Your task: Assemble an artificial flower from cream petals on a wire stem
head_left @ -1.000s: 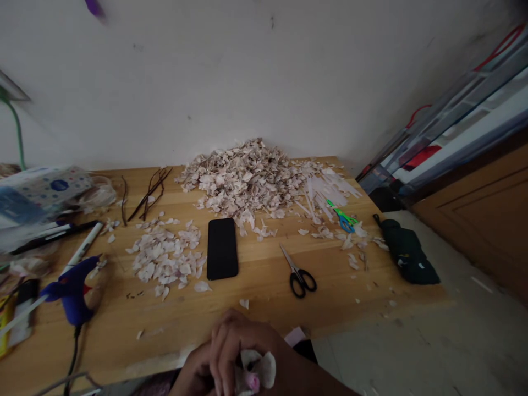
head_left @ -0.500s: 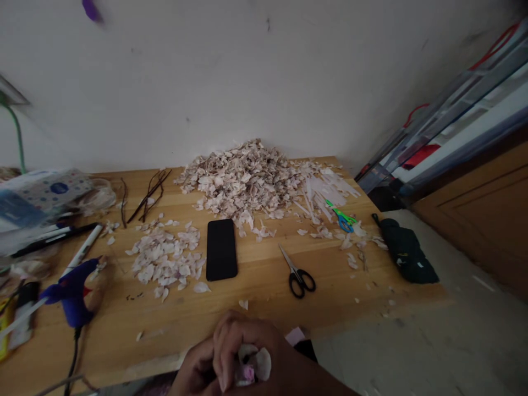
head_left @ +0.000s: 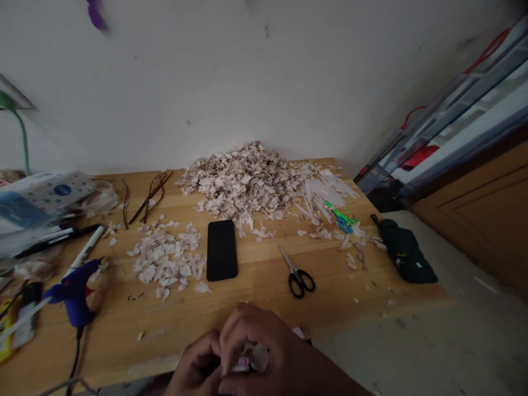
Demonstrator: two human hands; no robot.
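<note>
My right hand [head_left: 272, 344] is at the table's front edge, fingers curled around a small petal flower [head_left: 258, 357] with pale, translucent petals and a pink centre. Beside it, my left hand [head_left: 198, 363] presses its closed fingertips against the right ones at the flower's left side. What the left fingertips pinch is hidden. Beyond the hands lies a loose patch of pale petals [head_left: 167, 258], left of a black phone [head_left: 221, 250]. Black-handled scissors [head_left: 297, 275] rest to the right, blades pointing away from me.
A big heap of dried petals [head_left: 247, 181] stands against the wall. Blue-and-green scissors [head_left: 342, 220] lie among pale strips [head_left: 325, 190]. A dark pouch [head_left: 406, 250] sits at the right edge. On the left are a blue glue gun [head_left: 76, 291], dark twigs [head_left: 150, 195] and a tissue pack [head_left: 49, 192].
Both hands have shifted slightly; the right knuckles are a little higher and the fingertips have closed in over the flower's left side. The things on the table have stayed put.
</note>
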